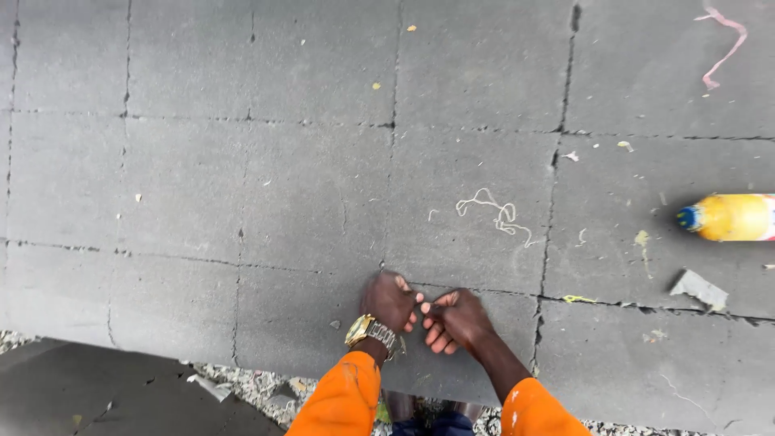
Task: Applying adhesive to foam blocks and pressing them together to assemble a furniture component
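1. Two hands meet low in the middle of the view, over a wide surface of dark grey slabs [266, 194]. The left hand [391, 301] and the right hand [457, 319] touch at the fingertips, fingers curled inward as if pinching something very small between them; what they pinch is too small to make out.
2. A gold-coloured metal wristwatch [368, 331] with a linked band sits on the left wrist. Both arms wear bright orange sleeves [343, 400], and the right sleeve shows small pale flecks.
3. The grey slabs look rough and matt, like weathered concrete or foam board, divided into large rectangles by dark cracked seams. The near edge ends in a straight line, with gravel [250, 383] below it.
4. A thin pale tangle of string [494, 212], looped and wavy, lies on the slabs just beyond the hands, apart from them.
5. A yellow plastic bottle [731, 217] with a blue cap lies on its side at the right edge, well apart from the hands.
6. A flat grey torn scrap [699, 288] lies below the bottle, and a pink ribbon-like strip [724, 44] curls in the top right corner.
7. Tiny yellowish crumbs and flecks dot the surface.
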